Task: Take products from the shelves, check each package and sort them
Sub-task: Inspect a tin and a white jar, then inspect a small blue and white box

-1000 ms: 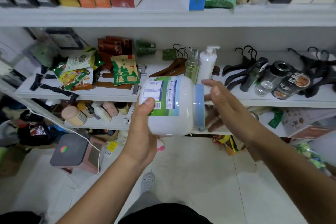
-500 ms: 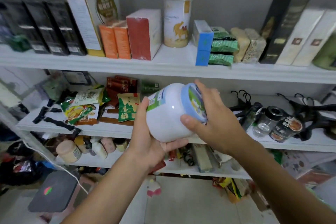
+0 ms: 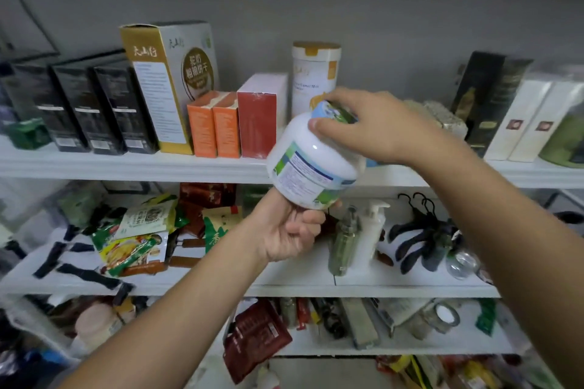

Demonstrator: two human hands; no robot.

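Gripping white jar (image 3: 311,164): left hand (image 3: 286,232) under base, right hand (image 3: 376,126) on lid.

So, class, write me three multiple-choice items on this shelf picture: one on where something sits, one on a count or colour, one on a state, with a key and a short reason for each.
1. Where do the two orange boxes stand?
A. on the upper shelf, left of the red box
B. on the floor
C. in the person's hand

2. What colour is the lid of the held white jar?
A. black
B. light blue
C. red

3. How is the jar held?
A. by one hand only
B. standing on the shelf, untouched
C. left hand under its base, right hand on its lid

Key: 1 A, the boxes stand side by side beside the red one. 2 B, a blue rim shows under the fingers. 3 C, both hands touch the tilted jar.
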